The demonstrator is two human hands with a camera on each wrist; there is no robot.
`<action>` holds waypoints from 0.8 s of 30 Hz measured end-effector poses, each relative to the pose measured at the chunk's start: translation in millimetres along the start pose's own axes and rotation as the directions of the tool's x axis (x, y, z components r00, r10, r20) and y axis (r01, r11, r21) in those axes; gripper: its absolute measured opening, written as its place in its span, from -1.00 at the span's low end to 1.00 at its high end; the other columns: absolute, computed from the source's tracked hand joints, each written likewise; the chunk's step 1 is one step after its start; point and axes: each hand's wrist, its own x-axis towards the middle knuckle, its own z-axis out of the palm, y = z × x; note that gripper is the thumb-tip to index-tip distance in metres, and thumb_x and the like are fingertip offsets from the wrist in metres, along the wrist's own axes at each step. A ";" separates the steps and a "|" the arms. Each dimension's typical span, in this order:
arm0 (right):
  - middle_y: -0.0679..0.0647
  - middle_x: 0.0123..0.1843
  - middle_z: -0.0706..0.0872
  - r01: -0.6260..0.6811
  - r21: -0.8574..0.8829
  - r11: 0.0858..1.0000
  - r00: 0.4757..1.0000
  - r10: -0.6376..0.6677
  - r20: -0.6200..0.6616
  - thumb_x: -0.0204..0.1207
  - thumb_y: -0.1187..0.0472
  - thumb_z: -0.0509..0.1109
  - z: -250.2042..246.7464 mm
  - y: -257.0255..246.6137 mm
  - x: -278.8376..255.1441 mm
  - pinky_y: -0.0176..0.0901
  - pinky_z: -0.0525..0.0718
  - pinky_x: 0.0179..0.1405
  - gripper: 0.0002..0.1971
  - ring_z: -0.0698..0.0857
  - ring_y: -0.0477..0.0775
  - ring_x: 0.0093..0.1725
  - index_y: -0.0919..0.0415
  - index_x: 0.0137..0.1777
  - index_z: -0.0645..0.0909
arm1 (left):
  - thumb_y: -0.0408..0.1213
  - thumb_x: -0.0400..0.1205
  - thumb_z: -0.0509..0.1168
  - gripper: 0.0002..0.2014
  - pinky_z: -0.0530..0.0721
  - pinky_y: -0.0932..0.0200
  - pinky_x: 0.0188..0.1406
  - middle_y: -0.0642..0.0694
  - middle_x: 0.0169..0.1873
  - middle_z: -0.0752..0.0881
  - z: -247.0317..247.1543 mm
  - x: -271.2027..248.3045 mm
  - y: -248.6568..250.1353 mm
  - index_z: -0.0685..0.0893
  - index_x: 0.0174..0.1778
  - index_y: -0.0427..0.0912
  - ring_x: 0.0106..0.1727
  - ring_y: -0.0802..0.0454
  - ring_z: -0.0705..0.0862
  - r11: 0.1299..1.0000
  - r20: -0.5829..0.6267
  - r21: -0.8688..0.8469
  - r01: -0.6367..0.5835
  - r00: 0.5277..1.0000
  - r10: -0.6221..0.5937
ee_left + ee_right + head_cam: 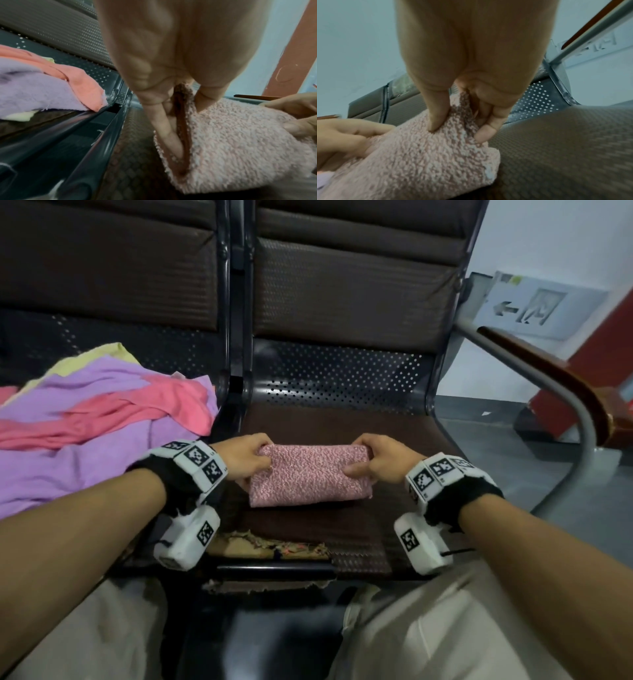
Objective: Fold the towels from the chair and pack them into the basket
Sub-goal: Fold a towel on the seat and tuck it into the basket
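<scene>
pink folded towel lies on the right-hand seat of the bench, a compact rectangle, long side across the view. left hand clamped on the towel's left end: thumb on top, fingers tucked into the open fold beneath, as the left wrist view shows. right hand clamped on the right end in the same manner: thumb pressed into the top layer, fingers curled under the edge. both forearms reach forward roughly parallel, wrists level, knuckles turned inward toward each other. each wrist carries a black strap with white marker blocks. whether the towel rests fully on the seat or is slightly raised: cannot tell. on the left seat, an unfolded heap: purple towel, coral towel draped across it, yellow towel at the rear. front edge of the right-hand seat cushion is torn. armrest at right.
</scene>
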 end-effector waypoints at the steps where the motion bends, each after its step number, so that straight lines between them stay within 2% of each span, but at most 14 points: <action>1: 0.06 -0.11 0.72 -0.020 0.046 0.999 1.000 0.020 0.006 0.41 0.15 0.56 1.9 2.2 7.1 0.03 0.79 -0.09 -0.71 0.76 0.08 -0.11 0.08 0.03 0.54 | -0.38 0.63 0.22 -0.77 0.77 0.14 -0.47 -0.09 -0.15 0.65 -1.3 6.0 -2.1 0.46 0.17 -0.11 -0.24 0.00 0.74 1.000 -0.001 0.009 0.025 1.000 -0.025; 3: 0.07 -0.10 0.73 -0.085 0.025 0.996 0.996 0.085 0.008 0.47 0.10 0.51 8.6 6.6 21.5 0.00 0.80 -0.14 -0.76 0.77 0.08 -0.14 0.09 0.04 0.54 | -0.35 0.62 0.24 -0.75 0.79 -0.02 -0.37 -0.14 -0.07 0.64 0.1 16.8 -5.9 0.46 0.20 -0.10 -0.18 -0.11 0.75 0.995 -0.002 0.079 0.057 0.998 -0.057; 5: 0.12 -0.03 0.73 -0.173 -0.035 0.984 0.985 0.172 -0.011 0.47 0.01 0.50 14.4 10.1 35.1 0.05 0.79 -0.06 -0.68 0.77 0.14 -0.08 0.12 0.11 0.55 | -0.32 0.61 0.26 -0.71 0.74 0.09 -0.33 -0.19 0.07 0.57 3.5 25.5 -8.9 0.50 0.26 -0.13 -0.04 -0.15 0.70 0.970 0.009 0.239 0.037 0.999 -0.041; 6: 0.13 0.01 0.72 -0.219 -0.072 0.973 0.976 0.217 -0.029 0.45 -0.05 0.51 15.5 11.3 40.8 0.04 0.79 -0.04 -0.61 0.75 0.15 -0.04 0.14 0.15 0.56 | -0.29 0.61 0.27 -0.68 0.69 0.16 -0.21 -0.19 0.15 0.52 4.6 28.9 -10.3 0.52 0.29 -0.15 0.05 -0.14 0.66 0.940 0.014 0.340 0.017 1.000 -0.023; 8: 0.14 0.13 0.70 -0.309 -0.203 0.929 0.951 0.300 -0.072 0.38 -0.21 0.51 14.8 12.3 49.5 0.00 0.75 0.02 -0.42 0.72 0.15 0.05 0.20 0.23 0.57 | -0.25 0.61 0.26 -0.67 0.57 0.13 0.13 -0.16 0.22 0.42 5.4 34.5 -13.0 0.54 0.31 -0.14 0.16 -0.11 0.59 0.884 0.029 0.468 -0.019 1.000 0.006; 10: 0.18 0.20 0.67 -0.387 -0.301 0.872 0.919 0.390 -0.054 0.36 -0.37 0.41 13.5 13.2 55.0 -0.02 0.66 0.07 -0.23 0.68 0.18 0.09 0.25 0.34 0.55 | -0.26 0.62 0.23 -0.67 0.51 0.05 0.28 -0.17 0.21 0.43 3.8 38.6 -13.2 0.52 0.31 -0.14 0.22 -0.13 0.56 0.865 0.079 0.500 -0.039 0.997 0.000; 13: 0.18 0.05 0.56 -0.447 -0.269 0.853 0.879 0.474 0.044 0.39 -0.45 0.28 16.0 12.9 59.1 -0.11 0.56 -0.10 -0.12 0.57 0.17 -0.03 0.32 0.42 0.48 | -0.33 0.61 0.22 -0.62 0.48 0.00 0.33 -0.21 0.22 0.48 1.4 40.8 -8.6 0.48 0.37 -0.14 0.26 -0.14 0.54 0.869 0.133 0.492 -0.048 0.991 -0.020; 15: 0.16 0.10 0.55 -0.458 -0.195 0.867 0.875 0.479 0.072 0.45 -0.38 0.29 18.7 9.7 58.7 -0.19 0.51 -0.25 -0.17 0.59 0.14 -0.05 0.32 0.47 0.43 | -0.35 0.60 0.22 -0.56 0.49 0.01 0.34 -0.19 0.27 0.52 0.7 38.7 -5.6 0.45 0.42 -0.09 0.31 -0.12 0.54 0.866 0.112 0.498 -0.048 0.994 -0.009; 16: 0.16 0.19 0.58 -0.455 -0.147 0.878 0.879 0.470 0.085 0.48 -0.31 0.31 19.5 7.5 58.1 -0.17 0.54 -0.18 -0.20 0.62 0.15 0.05 0.31 0.50 0.39 | -0.35 0.58 0.24 -0.52 0.49 0.01 0.35 -0.17 0.29 0.54 0.8 37.1 -4.4 0.43 0.44 -0.07 0.33 -0.11 0.54 0.861 0.094 0.507 -0.045 0.996 -0.003; 18: 0.18 0.38 0.59 -0.408 -0.016 0.913 0.908 0.408 0.093 0.52 -0.17 0.36 17.3 -0.9 54.6 -0.11 0.59 0.09 -0.29 0.64 0.17 0.23 0.31 0.52 0.38 | -0.33 0.53 0.27 -0.43 0.37 -0.08 0.47 -0.11 0.34 0.56 0.7 32.5 -0.7 0.37 0.49 -0.03 0.39 -0.08 0.50 0.847 0.058 0.530 -0.026 0.998 -0.006; 19: 0.19 0.36 0.62 -0.361 0.046 0.932 0.931 0.356 0.086 0.53 -0.11 0.38 14.0 -8.1 50.6 -0.11 0.59 0.12 -0.35 0.68 0.15 0.17 0.32 0.47 0.43 | -0.32 0.52 0.27 -0.38 0.25 -0.16 0.54 -0.10 0.39 0.52 0.2 29.2 3.2 0.31 0.53 -0.02 0.44 -0.08 0.46 0.846 0.043 0.533 -0.016 0.999 -0.009; 21: 0.17 0.12 0.75 -0.199 0.189 0.962 0.980 0.191 0.060 0.52 0.03 0.44 6.7 -25.2 40.4 -0.09 0.68 0.04 -0.54 0.74 0.07 -0.07 0.35 0.27 0.58 | -0.25 0.51 0.31 -0.24 0.07 -0.23 0.60 -0.13 0.52 0.36 -3.0 21.0 14.0 0.12 0.62 -0.04 0.54 -0.11 0.34 0.872 0.018 0.489 -0.036 0.999 0.031; 23: 0.07 -0.13 0.76 0.002 0.264 0.964 1.000 0.005 -0.025 0.45 0.16 0.52 -1.7 -46.5 23.6 -0.16 0.72 -0.13 -0.73 0.73 -0.04 -0.20 0.26 0.07 0.60 | -0.15 0.46 0.45 -0.03 0.12 -0.15 0.61 -0.17 0.60 0.21 -9.8 9.2 29.7 -0.05 0.66 -0.05 0.60 -0.12 0.23 0.928 -0.019 0.351 -0.126 0.990 0.141; 24: 0.03 -0.18 0.71 0.105 0.223 0.969 0.992 -0.085 -0.096 0.40 0.18 0.57 -7.5 -57.6 13.5 -0.21 0.70 -0.20 -0.73 0.70 -0.10 -0.24 0.16 -0.02 0.54 | -0.11 0.40 0.52 0.07 0.16 -0.09 0.61 -0.16 0.62 0.16 -14.5 0.9 39.3 -0.11 0.66 -0.04 0.62 -0.10 0.18 0.951 -0.053 0.254 -0.178 0.979 0.198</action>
